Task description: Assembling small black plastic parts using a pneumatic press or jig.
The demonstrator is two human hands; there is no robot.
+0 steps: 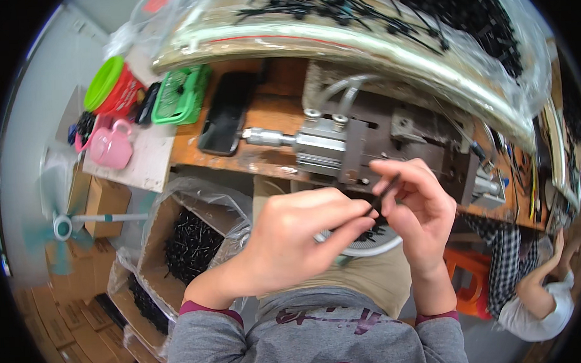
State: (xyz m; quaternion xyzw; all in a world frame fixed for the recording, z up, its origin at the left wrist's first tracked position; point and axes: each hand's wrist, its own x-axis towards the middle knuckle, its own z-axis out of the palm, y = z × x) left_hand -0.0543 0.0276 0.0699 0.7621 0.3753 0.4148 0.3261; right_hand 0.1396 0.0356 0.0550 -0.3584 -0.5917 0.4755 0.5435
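A thin, short black rod-like part (383, 194) slants between my two hands, above my lap and close to the near side of a metal fixture. My left hand (295, 236) pinches its lower end between thumb and forefinger. Around the upper end curl the thumb and fingers of my right hand (420, 206). Just beyond them is the fixture's silver pneumatic cylinder (321, 148), joined to a dark metal block. Partly hidden below my hands, a round pale tray (385, 245) on my lap holds small black parts.
A black phone (227, 113), a green basket (182, 95) and a pink jug (112, 146) lie to the left. Plastic-lined boxes of black parts (191, 246) stand below. Black parts (342, 7) are heaped behind the fixture. Another person (538, 301) sits at right beside an orange stool (470, 281).
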